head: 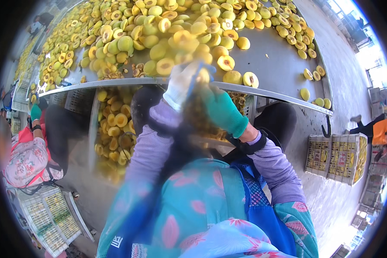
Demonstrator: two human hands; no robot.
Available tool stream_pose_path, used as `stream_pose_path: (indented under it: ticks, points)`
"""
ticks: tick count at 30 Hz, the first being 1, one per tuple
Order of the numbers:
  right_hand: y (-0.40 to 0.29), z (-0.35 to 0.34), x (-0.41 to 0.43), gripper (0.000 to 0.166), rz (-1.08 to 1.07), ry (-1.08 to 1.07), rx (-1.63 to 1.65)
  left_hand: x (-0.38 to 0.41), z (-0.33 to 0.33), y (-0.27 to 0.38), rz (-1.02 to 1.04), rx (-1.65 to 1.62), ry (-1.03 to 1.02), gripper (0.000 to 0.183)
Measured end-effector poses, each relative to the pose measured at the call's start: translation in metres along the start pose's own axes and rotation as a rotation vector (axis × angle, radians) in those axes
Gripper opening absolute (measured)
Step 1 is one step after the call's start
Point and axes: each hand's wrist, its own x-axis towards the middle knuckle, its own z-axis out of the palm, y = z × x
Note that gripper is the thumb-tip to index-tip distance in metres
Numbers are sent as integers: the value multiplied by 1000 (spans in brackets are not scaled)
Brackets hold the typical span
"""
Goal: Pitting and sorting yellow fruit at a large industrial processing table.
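Note:
My left hand [182,79], in a white glove, is over the near metal rim of a work table. Its fingers are closed around a yellow peach half [203,76], blurred by motion. A blue strip [193,79] runs along that glove; whether it is a tool or part of the glove cannot be told. My right hand [224,108], in a green glove, is close beside it with its fingertips near the fruit. Blur hides whether it grips anything. Many halved peaches [225,63], some showing brown pits or pit hollows, are heaped on the metal table [261,54] ahead.
Below the table edge, a crate of peach halves [117,124] stands by my left leg. Loose pits [138,69] lie near the rim. Filled plastic crates [337,158] stand on the floor at right. A co-worker's green-gloved hand [35,112] is at far left, near more crates [51,216].

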Motion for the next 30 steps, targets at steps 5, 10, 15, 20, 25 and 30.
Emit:
stream_pose_path:
  ticks: [5,10,15,20,25,30]
  points:
    - [-7,13,-3,39,200,108,332,-3,8,3,411,377,153,22]
    - [-29,9,-13,39,461,-101,722,-21,19,13,-208,-164,225,26]
    - [-42,-8,-15,41,903,-465,1557,-18,8,4,281,253,-11,34]
    - [-45,-8,-19,41,838,-509,1723,-22,2,1,131,-156,-168,35]
    - [-43,-4,-16,41,911,-699,1723,-50,2,18,-388,-564,82,33]
    - [-50,21,-17,43,860,-908,1928,-81,-15,29,-358,-698,305,30]
